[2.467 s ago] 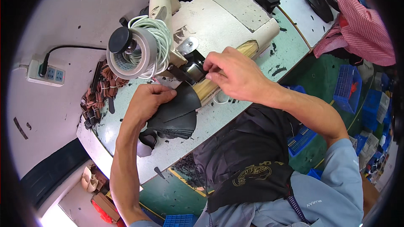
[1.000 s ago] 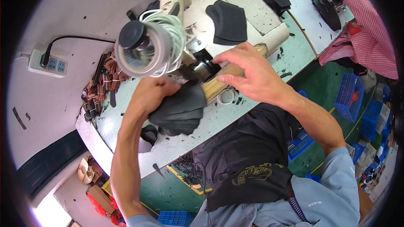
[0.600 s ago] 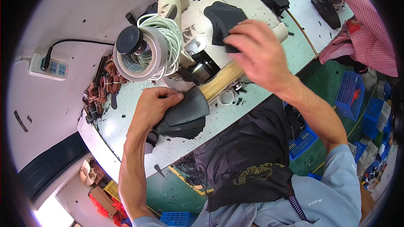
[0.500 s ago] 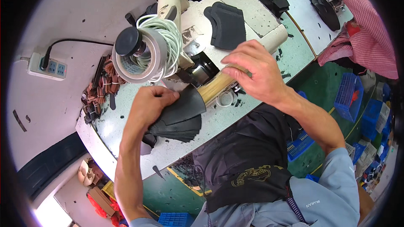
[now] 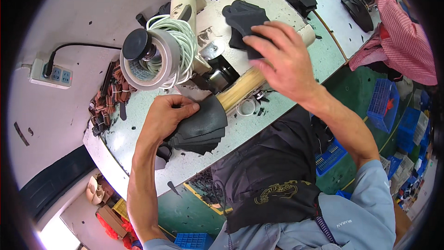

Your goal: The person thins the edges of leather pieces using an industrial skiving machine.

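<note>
With thumb and forefinger pinched, my left hand [image 5: 169, 115] holds the inner edge of a fanned stack of black curved pieces [image 5: 203, 122] on the table, by the end of a pale yellow wooden bar [image 5: 245, 85]. My right hand [image 5: 289, 60] reaches over the cream machine [image 5: 277, 7], its fingers and thumb at a black curved piece [image 5: 245, 14] lying on the machine's top plate. That piece looks bent and partly lifted over another dark piece beneath. My right fingers hide part of its near edge.
A coil of pale cable [image 5: 182, 48] hangs behind a black knob [image 5: 137, 44]. Bundled brown strips [image 5: 111, 92] lie beside the wall, near a power strip [image 5: 51, 74]. A roll of white tape [image 5: 245, 107] and dark scraps sit on the table [image 5: 138, 134]. Blue crates [image 5: 384, 106] stand on the floor.
My right hand has moved up from the wooden bar to the black pieces on the machine top, and the upper piece has shifted and bent. My left hand stays on the fanned stack.
</note>
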